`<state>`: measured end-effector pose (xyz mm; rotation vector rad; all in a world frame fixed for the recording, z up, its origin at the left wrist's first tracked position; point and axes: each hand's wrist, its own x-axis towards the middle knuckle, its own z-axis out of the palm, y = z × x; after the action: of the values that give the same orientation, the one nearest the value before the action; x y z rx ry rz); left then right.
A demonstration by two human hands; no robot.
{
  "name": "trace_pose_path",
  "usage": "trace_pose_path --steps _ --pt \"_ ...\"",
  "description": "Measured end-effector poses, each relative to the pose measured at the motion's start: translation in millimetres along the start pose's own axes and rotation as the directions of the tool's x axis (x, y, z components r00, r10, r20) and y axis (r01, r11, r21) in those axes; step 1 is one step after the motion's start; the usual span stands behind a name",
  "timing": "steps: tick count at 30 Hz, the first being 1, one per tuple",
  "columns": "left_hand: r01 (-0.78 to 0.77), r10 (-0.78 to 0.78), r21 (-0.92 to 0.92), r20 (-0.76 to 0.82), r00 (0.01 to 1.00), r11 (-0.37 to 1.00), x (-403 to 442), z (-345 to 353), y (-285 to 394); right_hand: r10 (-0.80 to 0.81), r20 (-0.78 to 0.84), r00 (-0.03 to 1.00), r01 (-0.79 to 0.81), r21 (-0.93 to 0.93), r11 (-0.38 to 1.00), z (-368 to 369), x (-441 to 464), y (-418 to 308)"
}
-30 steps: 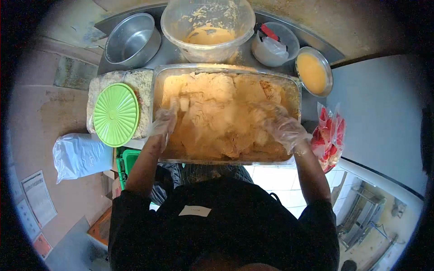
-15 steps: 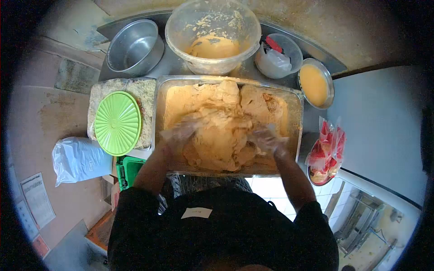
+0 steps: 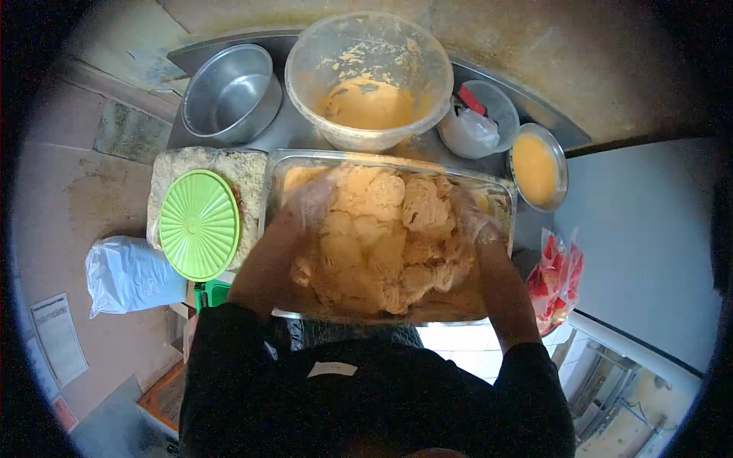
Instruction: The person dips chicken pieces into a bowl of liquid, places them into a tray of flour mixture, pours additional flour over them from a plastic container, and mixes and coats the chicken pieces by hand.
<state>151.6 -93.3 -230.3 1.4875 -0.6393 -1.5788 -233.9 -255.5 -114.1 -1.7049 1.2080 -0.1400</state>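
Observation:
A metal tray (image 3: 343, 158) holds orange breading flour and a heap of coated pieces (image 3: 382, 237) whose kind I cannot make out. In a clear plastic glove, my left hand (image 3: 311, 200) reaches into the flour at the heap's left side. My right hand (image 3: 478, 220), gloved the same way, is at the heap's right side, near the tray's right wall. The fingers of both hands are blurred and partly buried, so I cannot tell whether they grip anything.
Behind the tray stand a metal pot (image 3: 229, 95), a clear tub with orange residue (image 3: 368, 84), a bowl with a plastic bag (image 3: 477, 130) and a bowl of orange liquid (image 3: 534, 168). A green lid (image 3: 200, 225) rests on a crumb-filled container to the left; red-printed bags (image 3: 553, 275) lie right.
My hands have moved apart and farther back to the heap's two sides. The heap has shifted, with more separate coated pieces showing. The whole view has tilted slightly.

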Motion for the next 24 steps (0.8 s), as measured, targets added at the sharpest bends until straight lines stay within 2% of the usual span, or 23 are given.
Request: trace_pose_path --steps 2,5,7,8,10,11,12,13,14,15,17,19,21,23,24 --pt "0.058 -0.042 -0.156 0.1 0.994 0.986 12.2 8.6 -14.2 0.038 0.082 0.996 -0.046 0.091 0.995 8.8 18.0 3.6" --pt "-0.226 0.185 0.201 0.206 0.961 0.953 33.4 20.9 -18.4 0.074 0.19 0.979 -0.115 0.215 0.97 12.1 37.7 7.9" --pt "-0.282 0.186 0.449 0.245 0.951 0.848 36.3 32.2 -5.1 0.072 0.226 0.971 -0.137 0.288 0.948 13.0 43.5 12.1" --pt "-0.244 0.133 0.561 0.232 0.964 0.791 12.2 51.1 37.1 0.057 0.236 0.97 -0.133 0.319 0.938 12.6 42.9 14.2" --pt "-0.219 0.086 0.45 0.297 0.951 0.866 -37.5 68.9 98.9 0.008 0.25 0.968 -0.102 0.367 0.925 3.5 33.4 11.5" --pt "-0.198 0.109 0.208 0.373 0.922 0.958 -60.2 70.6 117.0 -0.023 0.259 0.966 -0.08 0.379 0.922 -6.2 24.8 6.4" --pt "-0.144 0.15 -0.047 0.434 0.888 0.988 -81.5 73.4 134.0 -0.055 0.264 0.963 -0.051 0.38 0.924 -16.8 9.0 -1.2" --pt "-0.325 0.149 0.271 0.514 0.845 0.906 -98.8 87.2 153.6 -0.084 0.272 0.959 -0.022 0.367 0.93 -27.5 -5.3 -10.2" --pt "-0.49 0.115 0.53 0.589 0.8 0.692 -112.6 108.1 173.7 -0.112 0.28 0.954 0.006 0.353 0.936 -39.6 -20.9 -19.8" --pt "-0.617 0.057 0.693 0.647 0.76 0.373 -124.9 120.8 188.4 -0.135 0.275 0.952 0.047 0.306 0.951 -48.8 -37.4 -29.0" --pt "-0.73 0.155 0.674 0.713 0.684 0.116 -152.7 124.1 200.6 -0.166 0.235 0.958 0.13 0.164 0.978 -64.0 -69.9 -43.8" --pt "-0.65 0.229 0.731 0.61 0.758 0.207 -160.5 116.2 197.6 -0.169 0.126 0.978 0.175 -0.044 0.984 -64.9 -97.1 -46.8" --pt "-0.548 0.3 0.769 0.466 0.833 0.329 -165.1 102.7 188.3 -0.148 -0.041 0.988 0.131 -0.283 0.95 -50.2 -116.0 -38.0" --pt "-0.324 0.245 0.802 0.227 0.943 0.502 -152.6 76.2 153.7 -0.084 -0.174 0.981 0.004 -0.416 0.909 -26.3 -126.7 -22.7" --pt "-0.202 0.181 0.791 0.118 0.976 0.577 -141.7 63.3 133.9 -0.045 -0.195 0.98 -0.042 -0.42 0.907 -15.9 -124.4 -14.2"
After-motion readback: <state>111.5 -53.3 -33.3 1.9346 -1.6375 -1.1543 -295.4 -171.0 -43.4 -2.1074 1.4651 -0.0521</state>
